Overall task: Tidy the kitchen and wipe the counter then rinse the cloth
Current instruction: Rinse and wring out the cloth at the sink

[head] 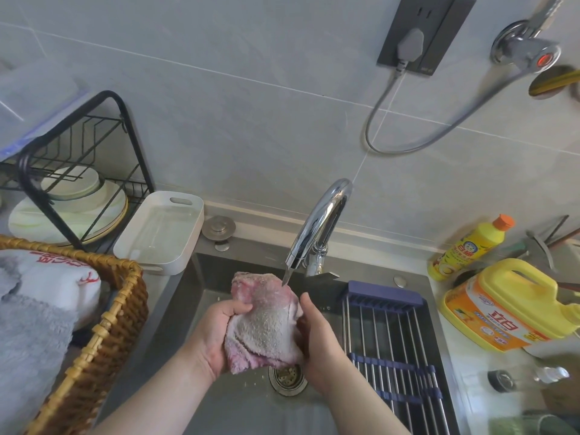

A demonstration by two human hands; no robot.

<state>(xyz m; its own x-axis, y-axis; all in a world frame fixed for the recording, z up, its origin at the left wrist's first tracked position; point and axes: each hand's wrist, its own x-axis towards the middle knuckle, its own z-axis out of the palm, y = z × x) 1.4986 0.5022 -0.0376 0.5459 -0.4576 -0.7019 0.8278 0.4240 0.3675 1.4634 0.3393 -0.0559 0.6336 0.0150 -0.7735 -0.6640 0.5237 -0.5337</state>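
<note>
A wet pink and grey cloth (265, 321) is bunched between both hands over the steel sink (188, 296). My left hand (216, 334) grips its left side, and my right hand (317, 337) presses against its right side. A thin stream of water falls from the chrome faucet (317, 227) onto the top of the cloth. The drain strainer (287, 376) shows just below the cloth.
A blue-framed wire rack (395, 350) spans the sink's right half. Yellow detergent bottles (514, 306) stand on the right counter. On the left are a white tray (160, 230), a black dish rack with plates (75, 183) and a wicker basket (103, 334) of linens.
</note>
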